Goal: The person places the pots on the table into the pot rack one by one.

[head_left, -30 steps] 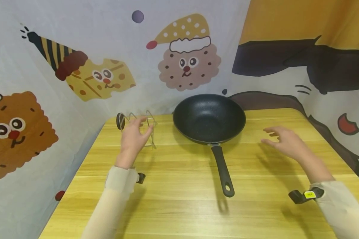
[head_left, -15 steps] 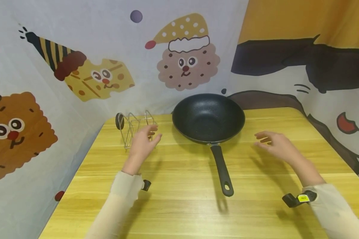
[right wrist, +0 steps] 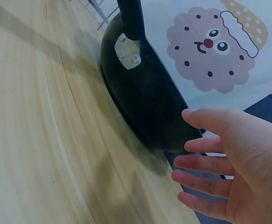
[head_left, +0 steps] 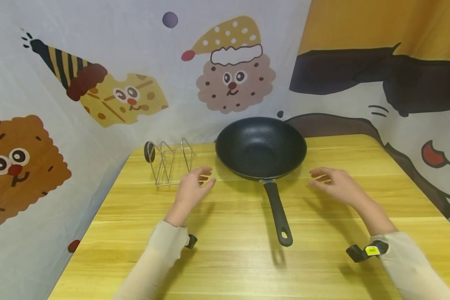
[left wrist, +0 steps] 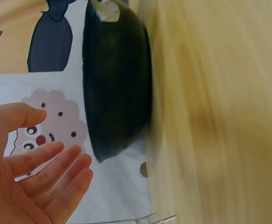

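A black frying pan (head_left: 260, 150) with deep sloping sides stands on the wooden table, its long dark handle (head_left: 278, 214) angled toward the front. To the left of it my left hand (head_left: 193, 189) hovers above the table, fingers relaxed and apart from the pan. On the other side is my right hand (head_left: 335, 183), loosely spread and holding nothing. The left wrist view has the pan's dark outer side (left wrist: 117, 84) beyond the left fingers (left wrist: 56, 177). In the right wrist view, the riveted handle joint (right wrist: 128, 51) shows, with the right fingertips overlapping the pan's edge.
A wire rack (head_left: 168, 164) with a round black piece (head_left: 149, 151) at its left end stands at the table's back left. Behind the wooden table (head_left: 225, 258) hangs a cloth (head_left: 135, 41) printed with cartoon biscuits and cheese.
My left hand has moved right and nearer the front, away from the wire rack. My right hand has shifted left toward the pan. Pan and rack stay put.
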Action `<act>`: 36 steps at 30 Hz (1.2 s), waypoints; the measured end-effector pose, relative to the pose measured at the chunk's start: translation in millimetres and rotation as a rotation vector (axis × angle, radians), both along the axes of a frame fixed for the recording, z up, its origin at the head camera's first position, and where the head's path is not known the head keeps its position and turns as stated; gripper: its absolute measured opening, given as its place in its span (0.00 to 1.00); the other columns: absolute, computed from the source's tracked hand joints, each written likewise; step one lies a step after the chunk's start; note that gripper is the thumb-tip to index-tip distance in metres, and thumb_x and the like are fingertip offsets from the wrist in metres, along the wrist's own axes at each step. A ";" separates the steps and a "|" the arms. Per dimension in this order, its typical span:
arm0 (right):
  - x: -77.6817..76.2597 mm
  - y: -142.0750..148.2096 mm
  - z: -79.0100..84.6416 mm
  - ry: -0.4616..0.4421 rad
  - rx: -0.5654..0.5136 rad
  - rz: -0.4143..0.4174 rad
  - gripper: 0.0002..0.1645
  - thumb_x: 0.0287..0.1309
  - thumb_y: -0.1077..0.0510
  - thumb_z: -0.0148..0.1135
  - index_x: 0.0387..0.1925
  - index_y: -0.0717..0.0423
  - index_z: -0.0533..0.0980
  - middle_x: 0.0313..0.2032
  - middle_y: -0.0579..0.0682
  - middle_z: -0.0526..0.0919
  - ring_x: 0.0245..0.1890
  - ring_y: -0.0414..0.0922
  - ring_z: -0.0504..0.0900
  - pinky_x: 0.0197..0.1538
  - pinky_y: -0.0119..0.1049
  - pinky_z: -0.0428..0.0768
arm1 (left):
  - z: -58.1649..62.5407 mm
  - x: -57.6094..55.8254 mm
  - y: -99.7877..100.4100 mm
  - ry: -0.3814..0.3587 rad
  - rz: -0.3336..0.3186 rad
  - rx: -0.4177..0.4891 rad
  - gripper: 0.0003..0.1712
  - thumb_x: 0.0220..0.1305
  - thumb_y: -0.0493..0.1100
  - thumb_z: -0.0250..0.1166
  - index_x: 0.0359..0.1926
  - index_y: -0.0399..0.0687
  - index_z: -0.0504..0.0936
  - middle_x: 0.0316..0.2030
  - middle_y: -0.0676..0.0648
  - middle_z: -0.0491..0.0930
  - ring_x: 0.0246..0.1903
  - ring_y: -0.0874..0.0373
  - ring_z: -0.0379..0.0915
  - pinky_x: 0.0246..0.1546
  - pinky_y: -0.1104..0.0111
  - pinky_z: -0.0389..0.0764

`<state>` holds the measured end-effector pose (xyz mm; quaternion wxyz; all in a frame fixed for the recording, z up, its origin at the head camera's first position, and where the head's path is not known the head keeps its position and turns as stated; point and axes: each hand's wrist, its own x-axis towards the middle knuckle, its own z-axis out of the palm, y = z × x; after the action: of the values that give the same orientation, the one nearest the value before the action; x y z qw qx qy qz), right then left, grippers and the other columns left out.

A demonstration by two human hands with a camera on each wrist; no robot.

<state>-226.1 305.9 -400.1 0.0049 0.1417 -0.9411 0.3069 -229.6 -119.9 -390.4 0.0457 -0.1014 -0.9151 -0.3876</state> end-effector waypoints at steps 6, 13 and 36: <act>-0.6 -11.7 -1.6 -0.016 -0.021 0.024 0.28 0.67 0.49 0.62 0.59 0.66 0.76 0.57 0.66 0.81 0.51 0.63 0.84 0.52 0.57 0.83 | -7.9 2.7 8.5 0.001 -0.038 0.036 0.23 0.67 0.45 0.65 0.60 0.41 0.79 0.55 0.41 0.83 0.53 0.45 0.81 0.56 0.54 0.82; 0.0 -22.7 -9.1 -0.016 -0.056 0.057 0.25 0.66 0.51 0.64 0.57 0.64 0.77 0.52 0.63 0.85 0.49 0.60 0.86 0.51 0.55 0.84 | -15.6 8.7 20.3 -0.036 -0.087 0.098 0.19 0.67 0.43 0.64 0.57 0.45 0.80 0.52 0.43 0.84 0.50 0.47 0.83 0.52 0.58 0.85; 5.9 -62.4 -16.9 -0.074 -0.135 0.131 0.24 0.70 0.47 0.58 0.56 0.60 0.79 0.51 0.57 0.86 0.50 0.54 0.85 0.54 0.50 0.82 | -27.4 34.6 68.9 -0.178 -0.282 0.200 0.22 0.68 0.48 0.63 0.59 0.42 0.79 0.52 0.43 0.84 0.48 0.48 0.84 0.47 0.66 0.85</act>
<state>-220.2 243.5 -417.0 -0.0407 0.1909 -0.9065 0.3743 -195.0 -51.0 -417.8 -0.0802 -0.1890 -0.8491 -0.4866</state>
